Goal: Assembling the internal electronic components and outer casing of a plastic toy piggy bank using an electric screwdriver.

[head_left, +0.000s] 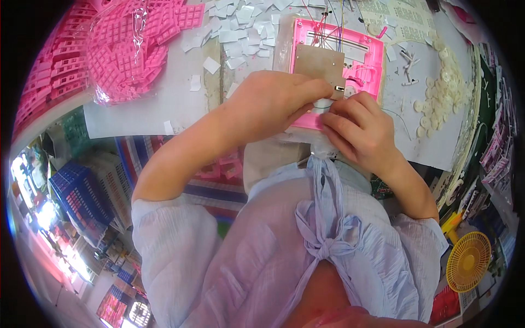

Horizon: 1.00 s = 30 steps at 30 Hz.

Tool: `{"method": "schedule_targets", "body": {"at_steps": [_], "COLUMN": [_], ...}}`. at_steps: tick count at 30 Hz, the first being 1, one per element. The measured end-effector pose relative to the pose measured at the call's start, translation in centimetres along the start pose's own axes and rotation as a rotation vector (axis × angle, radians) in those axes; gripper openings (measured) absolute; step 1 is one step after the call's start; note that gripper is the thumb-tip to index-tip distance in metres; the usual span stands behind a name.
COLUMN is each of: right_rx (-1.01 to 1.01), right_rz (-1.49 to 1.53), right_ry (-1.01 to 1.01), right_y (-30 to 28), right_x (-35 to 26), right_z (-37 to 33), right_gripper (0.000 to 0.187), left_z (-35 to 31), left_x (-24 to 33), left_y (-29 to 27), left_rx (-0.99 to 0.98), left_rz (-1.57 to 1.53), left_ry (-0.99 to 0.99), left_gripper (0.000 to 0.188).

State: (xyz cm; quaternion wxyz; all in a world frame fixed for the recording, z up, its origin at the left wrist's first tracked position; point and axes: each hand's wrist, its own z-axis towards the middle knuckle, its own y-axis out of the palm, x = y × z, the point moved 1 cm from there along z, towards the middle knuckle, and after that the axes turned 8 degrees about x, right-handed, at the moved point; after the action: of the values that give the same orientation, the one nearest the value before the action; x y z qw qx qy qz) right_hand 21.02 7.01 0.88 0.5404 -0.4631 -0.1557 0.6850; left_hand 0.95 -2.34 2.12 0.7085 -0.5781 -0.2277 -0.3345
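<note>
A pink plastic casing [373, 54] lies in front of me with its inside facing up. Over it rests a brown circuit board [320, 63] with a small metal-and-black switch at its lower right corner. Red, dark and blue wires [324, 34] run up from the casing. My left hand [270, 101] is closed at the board's lower edge, thumb and finger pressed together beside a white part [322, 103]. From the right, my right hand [361, 128] bends its fingers in a pinch over the casing's near edge. What either pinch holds is hidden.
Clear bags of pink grid-shaped parts [128, 60] lie at the left. Small white paper pieces [240, 38] cover the far middle. At the right are a pile of cream discs [443, 87] and small dark-and-white parts [408, 66]. A yellow fan [468, 262] stands lower right.
</note>
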Motion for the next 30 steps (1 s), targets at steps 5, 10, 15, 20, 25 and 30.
{"method": "schedule_targets", "body": {"at_steps": [5, 10, 15, 20, 25, 30], "right_rx": [-0.051, -0.041, -0.081, -0.151, -0.186, -0.149], "right_rz": [-0.076, -0.059, -0.069, -0.132, -0.130, -0.044], "right_ry": [-0.007, -0.015, -0.014, -0.016, -0.006, 0.010], "right_y": [-0.1, 0.3, 0.6, 0.9, 0.9, 0.5], "right_x": [-0.8, -1.1, -1.1, -1.7, -2.2, -1.5], "right_z": [0.3, 0.9, 1.0, 1.2, 1.2, 1.1], "right_gripper": [0.022, 0.023, 0.024, 0.025, 0.031, 0.040], "left_z": [0.3, 0.2, -0.1, 0.0, -1.1, -3.7], "left_x": [-0.4, -0.6, -0.8, 0.0, -1.5, -1.6], "left_y": [-0.2, -0.1, 0.1, -0.6, -5.4, -5.1], "left_rx": [-0.023, -0.008, 0.004, -0.114, 0.555, 0.453], "left_rz": [-0.017, -0.024, -0.026, 0.100, 0.385, 0.495], "left_ry": [0.053, 0.072, 0.082, 0.088, -0.079, -0.190], "left_gripper": [0.031, 0.034, 0.034, 0.030, 0.037, 0.037]}}
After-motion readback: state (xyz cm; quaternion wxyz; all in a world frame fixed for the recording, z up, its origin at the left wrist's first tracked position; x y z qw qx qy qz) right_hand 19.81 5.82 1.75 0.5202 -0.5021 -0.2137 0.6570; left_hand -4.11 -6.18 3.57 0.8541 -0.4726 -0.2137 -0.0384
